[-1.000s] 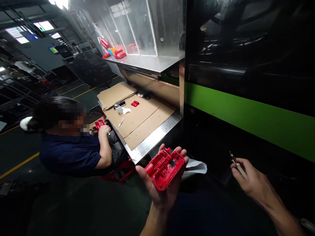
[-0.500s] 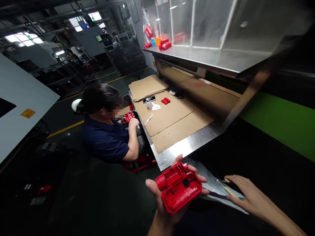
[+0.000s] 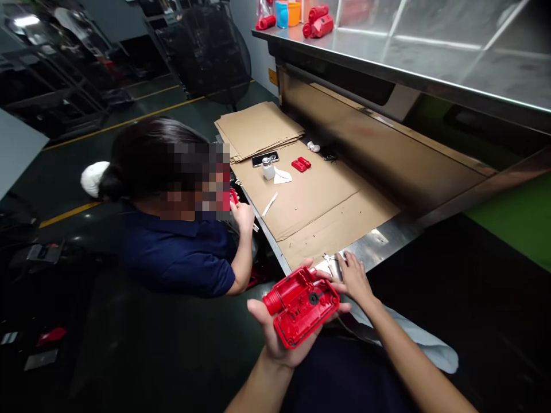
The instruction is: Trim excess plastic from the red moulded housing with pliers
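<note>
My left hand (image 3: 275, 338) lies palm up and cradles a red plastic housing (image 3: 301, 304) with its open, ribbed side facing me. My right hand (image 3: 353, 276) reaches to the steel front edge of the table (image 3: 383, 244), just right of the housing. Its fingers lie over a small metal hand tool (image 3: 330, 260) that touches the cardboard sheet (image 3: 318, 206) at the table's near corner. How firmly the fingers grip the tool is hard to see.
A co-worker in a navy shirt (image 3: 176, 252) sits at the table's left side with a red part (image 3: 233, 197) in hand. On the cardboard lie a white bottle (image 3: 268, 168), a phone (image 3: 264, 159), two small red parts (image 3: 300, 164) and a white blade (image 3: 270, 203). A steel shelf (image 3: 387, 51) overhangs the table.
The view has swung down and left. My right hand has moved from the open space at right to the table's front edge with the tool. The left hand keeps the red housing.
</note>
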Available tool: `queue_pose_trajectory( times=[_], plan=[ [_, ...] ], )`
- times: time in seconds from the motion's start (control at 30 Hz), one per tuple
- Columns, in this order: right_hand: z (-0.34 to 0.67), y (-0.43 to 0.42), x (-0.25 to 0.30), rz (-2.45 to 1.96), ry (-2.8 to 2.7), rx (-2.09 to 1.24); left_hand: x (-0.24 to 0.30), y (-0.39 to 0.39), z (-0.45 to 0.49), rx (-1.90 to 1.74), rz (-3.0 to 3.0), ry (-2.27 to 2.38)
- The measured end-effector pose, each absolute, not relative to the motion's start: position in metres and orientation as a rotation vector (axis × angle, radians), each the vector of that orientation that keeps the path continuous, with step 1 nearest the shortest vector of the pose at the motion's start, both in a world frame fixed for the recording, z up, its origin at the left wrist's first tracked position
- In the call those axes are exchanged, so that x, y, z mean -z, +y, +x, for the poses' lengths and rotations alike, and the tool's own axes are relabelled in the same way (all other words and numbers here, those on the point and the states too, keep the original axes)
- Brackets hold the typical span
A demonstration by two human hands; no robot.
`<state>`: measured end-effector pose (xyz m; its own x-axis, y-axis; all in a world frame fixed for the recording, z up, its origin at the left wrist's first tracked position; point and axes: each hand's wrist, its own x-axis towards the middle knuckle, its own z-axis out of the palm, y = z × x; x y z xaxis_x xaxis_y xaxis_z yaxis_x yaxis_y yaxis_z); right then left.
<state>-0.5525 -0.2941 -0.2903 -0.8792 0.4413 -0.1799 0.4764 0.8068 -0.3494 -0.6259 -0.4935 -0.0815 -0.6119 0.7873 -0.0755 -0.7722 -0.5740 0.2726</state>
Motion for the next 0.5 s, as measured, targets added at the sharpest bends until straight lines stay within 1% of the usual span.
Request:
queue_pose_trajectory(
  times=[0.23, 0.5],
  plan=[
    [-0.455, -0.349, 0.309, 1.100, 2.908, 0.607, 0.086, -0.476, -0.657, -2.111, 0.034, 0.388],
    [-0.347, -0.374, 0.337, 1.564, 2.544, 0.644, 0.094, -0.456, -0.675, -2.030, -0.055, 0.326]
  ],
)
